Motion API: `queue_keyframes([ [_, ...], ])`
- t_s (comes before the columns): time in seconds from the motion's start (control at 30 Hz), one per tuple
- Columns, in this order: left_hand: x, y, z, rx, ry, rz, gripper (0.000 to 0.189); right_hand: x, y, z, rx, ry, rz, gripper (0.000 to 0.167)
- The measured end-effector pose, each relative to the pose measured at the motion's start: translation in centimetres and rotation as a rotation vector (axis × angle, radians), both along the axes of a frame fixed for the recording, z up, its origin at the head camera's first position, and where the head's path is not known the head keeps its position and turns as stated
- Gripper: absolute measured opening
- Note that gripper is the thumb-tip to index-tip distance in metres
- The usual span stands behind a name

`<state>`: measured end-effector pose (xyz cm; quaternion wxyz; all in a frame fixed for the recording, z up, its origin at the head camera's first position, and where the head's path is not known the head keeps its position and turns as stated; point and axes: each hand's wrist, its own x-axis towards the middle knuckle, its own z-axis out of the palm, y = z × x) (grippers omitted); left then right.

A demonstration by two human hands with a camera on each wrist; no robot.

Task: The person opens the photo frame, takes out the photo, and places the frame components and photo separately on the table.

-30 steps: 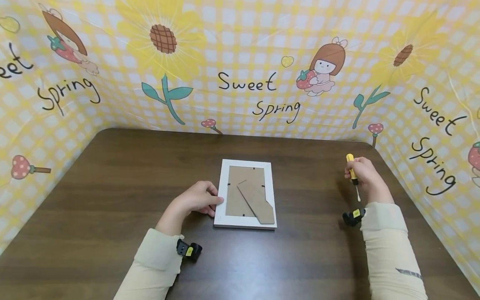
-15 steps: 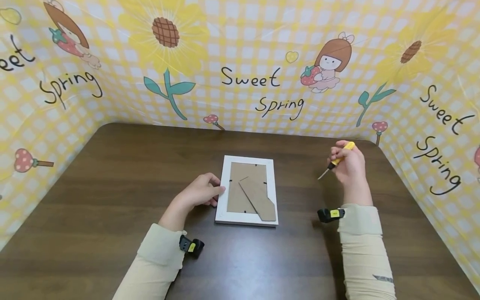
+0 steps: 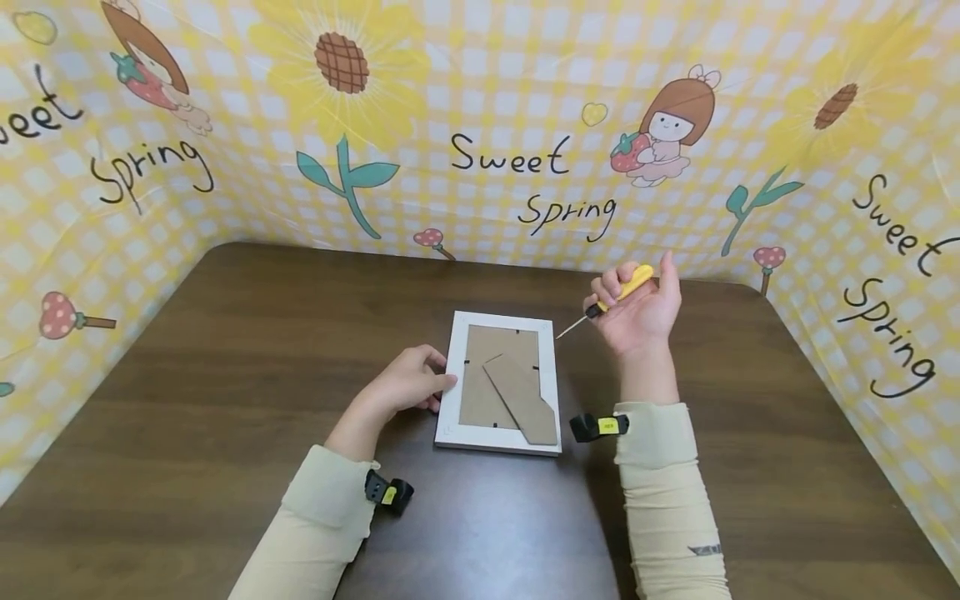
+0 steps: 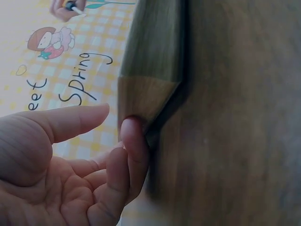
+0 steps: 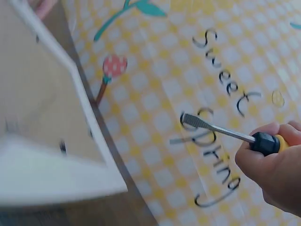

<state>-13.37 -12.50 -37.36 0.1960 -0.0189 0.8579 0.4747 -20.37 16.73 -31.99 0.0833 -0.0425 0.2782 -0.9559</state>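
Observation:
A white picture frame lies face down on the table, its brown backing board and slanted stand leg facing up. Small black tabs sit around the board's edges. My left hand holds the frame's left edge, thumb at the upper side and curled fingers against the side; the left wrist view shows a fingertip on the frame's side. My right hand grips a yellow-and-black flat-head screwdriver. Its metal tip points left, close to the frame's upper right corner in the head view.
The dark brown wooden table extends around the frame. A yellow checked cloth with printed flowers and lettering walls in the back and both sides. Black wrist cameras are strapped to both sleeves.
My right hand has moved left with the screwdriver, from the table's right side to beside the frame, turning its tip from downward to leftward. My left hand stays at the frame.

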Motion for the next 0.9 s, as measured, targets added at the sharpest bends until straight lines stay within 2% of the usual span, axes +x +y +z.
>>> queue_keyframes([
  [0.2,0.1,0.3,-0.1,0.002,0.012,-0.013,0.049,1.1,-1.6,-0.2,-0.071,0.012,0.026,0.078],
  [0.4,-0.1,0.4,-0.1,-0.036,0.022,-0.02,0.052,1.4,-3.5,-0.7,-0.11,-0.055,0.003,0.07],
  [0.67,-0.4,0.5,-0.2,-0.063,0.038,-0.021,0.051,1.2,-7.1,-2.3,-0.137,-0.212,-0.137,0.061],
  [0.8,-0.4,0.6,-0.3,-0.064,0.029,-0.019,0.05,1.3,-7.8,-3.1,-0.148,-0.277,-0.209,0.058],
  [0.9,-0.3,0.7,-0.2,-0.066,0.032,-0.022,0.051,1.2,-8.0,-3.6,-0.169,-0.296,-0.266,0.048],
])
